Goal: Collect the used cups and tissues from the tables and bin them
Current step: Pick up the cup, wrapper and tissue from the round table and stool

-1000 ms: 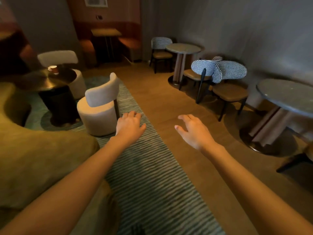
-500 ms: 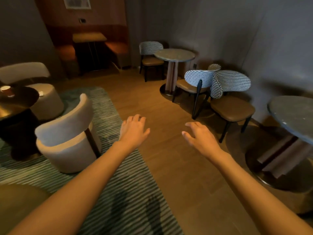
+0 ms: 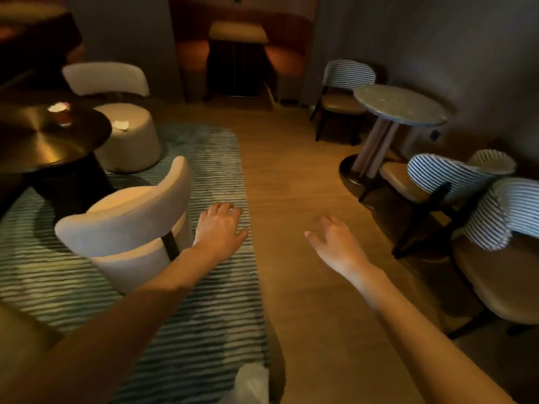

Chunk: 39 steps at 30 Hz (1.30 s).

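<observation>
Room: dim lounge with a wooden floor (image 3: 291, 199), a striped rug (image 3: 204, 316) on the left and grey walls on the right.
Dark worktop: round, brassy-topped worktop (image 3: 35, 141) stood at far left on a black pedestal, partly on the rug.
Cup: one used cup (image 3: 62, 113) stood upright on the dark worktop, near its far edge; something pale showed at its mouth, too blurred to identify.
Tissue: a crumpled white tissue (image 3: 121, 124) lay on the seat of the far cream chair (image 3: 125, 132), just beside the dark worktop's rim.
Near cream chair: a second cream chair (image 3: 125, 228) stood on the rug between the dark worktop and the left hand, its back toward the camera.
Left hand: left hand (image 3: 220, 228) was extended palm-down over the rug edge, fingers straight and relaxed, grasping nothing, well apart from the cup.
Right hand: right hand (image 3: 335, 243) was extended over the floor, fingers loosely spread, grasping nothing.
Right side: a grey round worktop (image 3: 399, 104) stood by the wall with striped-back chairs (image 3: 437, 176) around it.
Lower edge: a white shape (image 3: 250, 383) appeared at the bottom of the view; its identity could not be told.
</observation>
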Each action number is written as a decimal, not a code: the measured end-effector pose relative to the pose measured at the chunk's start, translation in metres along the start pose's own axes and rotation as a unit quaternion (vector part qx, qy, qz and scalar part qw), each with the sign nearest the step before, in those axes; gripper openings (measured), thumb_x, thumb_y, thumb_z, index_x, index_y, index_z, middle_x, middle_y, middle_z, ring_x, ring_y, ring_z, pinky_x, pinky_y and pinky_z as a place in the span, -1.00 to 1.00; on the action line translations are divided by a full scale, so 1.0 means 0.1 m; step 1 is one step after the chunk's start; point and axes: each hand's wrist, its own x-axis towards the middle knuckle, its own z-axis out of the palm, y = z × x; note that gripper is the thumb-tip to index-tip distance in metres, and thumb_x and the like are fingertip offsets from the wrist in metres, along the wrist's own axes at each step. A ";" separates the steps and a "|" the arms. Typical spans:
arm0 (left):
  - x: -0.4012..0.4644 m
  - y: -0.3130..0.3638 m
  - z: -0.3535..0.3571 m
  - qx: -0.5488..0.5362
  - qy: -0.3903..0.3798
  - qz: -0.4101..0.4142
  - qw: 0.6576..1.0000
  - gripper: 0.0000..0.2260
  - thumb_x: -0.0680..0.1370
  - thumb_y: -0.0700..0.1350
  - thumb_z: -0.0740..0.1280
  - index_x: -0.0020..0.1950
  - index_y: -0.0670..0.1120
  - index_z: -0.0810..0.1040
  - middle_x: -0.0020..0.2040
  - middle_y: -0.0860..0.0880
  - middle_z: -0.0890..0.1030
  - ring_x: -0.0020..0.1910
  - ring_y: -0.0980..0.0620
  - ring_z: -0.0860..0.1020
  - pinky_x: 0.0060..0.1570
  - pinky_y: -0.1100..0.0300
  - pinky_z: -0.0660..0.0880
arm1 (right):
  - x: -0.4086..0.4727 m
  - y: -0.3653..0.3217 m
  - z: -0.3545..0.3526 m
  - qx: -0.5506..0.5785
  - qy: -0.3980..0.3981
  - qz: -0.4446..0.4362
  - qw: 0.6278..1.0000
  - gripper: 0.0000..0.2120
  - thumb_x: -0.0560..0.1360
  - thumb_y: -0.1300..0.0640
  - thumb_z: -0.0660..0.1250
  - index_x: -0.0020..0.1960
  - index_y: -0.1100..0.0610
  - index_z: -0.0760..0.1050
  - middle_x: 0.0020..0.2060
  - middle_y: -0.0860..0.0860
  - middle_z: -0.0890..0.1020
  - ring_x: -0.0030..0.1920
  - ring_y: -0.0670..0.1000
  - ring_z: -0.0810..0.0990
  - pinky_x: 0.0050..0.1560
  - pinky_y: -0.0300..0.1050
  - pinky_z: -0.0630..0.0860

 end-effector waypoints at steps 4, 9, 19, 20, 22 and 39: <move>1.03 -0.20 -0.31 -0.026 0.034 -0.006 0.999 -0.55 0.60 0.07 0.18 0.44 -0.07 0.30 0.45 -0.09 0.31 0.44 -0.12 0.23 0.38 -0.05 0.25 | 1.21 -0.16 -0.18 0.041 0.010 -0.038 0.998 -0.56 0.58 -0.07 0.21 0.42 0.04 0.32 0.36 0.01 0.40 0.32 0.11 0.40 0.14 -0.09 0.37; 2.17 -0.47 -0.39 -0.039 0.045 -0.018 0.998 -0.54 0.59 0.08 0.20 0.46 -0.04 0.29 0.45 -0.07 0.31 0.44 -0.08 0.22 0.39 -0.03 0.23 | 2.43 -0.18 -0.02 0.043 -0.048 -0.052 0.997 -0.52 0.60 -0.11 0.16 0.46 0.05 0.27 0.40 0.01 0.37 0.39 0.08 0.33 0.24 -0.11 0.35; 4.68 -1.45 -0.08 -0.066 0.052 -0.128 0.988 -0.55 0.59 0.07 0.22 0.43 -0.07 0.34 0.42 -0.09 0.36 0.40 -0.12 0.29 0.35 0.00 0.28 | 5.67 -0.08 0.14 0.026 -0.076 -0.157 0.984 -0.58 0.59 -0.05 0.20 0.39 0.09 0.35 0.31 0.06 0.46 0.28 0.09 0.44 0.12 -0.11 0.37; 4.89 -1.54 -0.11 -0.067 0.059 -0.139 0.986 -0.55 0.58 0.08 0.22 0.43 -0.07 0.35 0.41 -0.10 0.37 0.39 -0.12 0.30 0.34 0.00 0.29 | 6.00 -0.14 0.12 0.025 -0.085 -0.172 0.981 -0.58 0.60 -0.05 0.19 0.40 0.09 0.35 0.32 0.06 0.45 0.31 0.08 0.41 0.17 -0.10 0.36; 5.22 -1.77 -0.17 -0.068 0.075 -0.177 0.979 -0.55 0.58 0.08 0.23 0.42 -0.07 0.36 0.40 -0.09 0.39 0.39 -0.12 0.31 0.33 -0.01 0.30 | 6.60 -0.36 0.12 0.025 -0.120 -0.211 0.970 -0.57 0.61 -0.05 0.17 0.42 0.10 0.32 0.34 0.05 0.43 0.36 0.08 0.35 0.21 -0.12 0.33; 7.11 -4.67 -0.15 -0.084 0.086 -0.427 0.896 -0.54 0.59 0.09 0.19 0.43 -0.07 0.34 0.42 -0.08 0.37 0.39 -0.11 0.31 0.33 -0.02 0.32 | 9.84 -3.12 1.60 -0.019 -0.276 -0.384 0.881 -0.55 0.61 -0.05 0.17 0.44 0.08 0.29 0.36 0.03 0.40 0.37 0.07 0.33 0.32 -0.03 0.35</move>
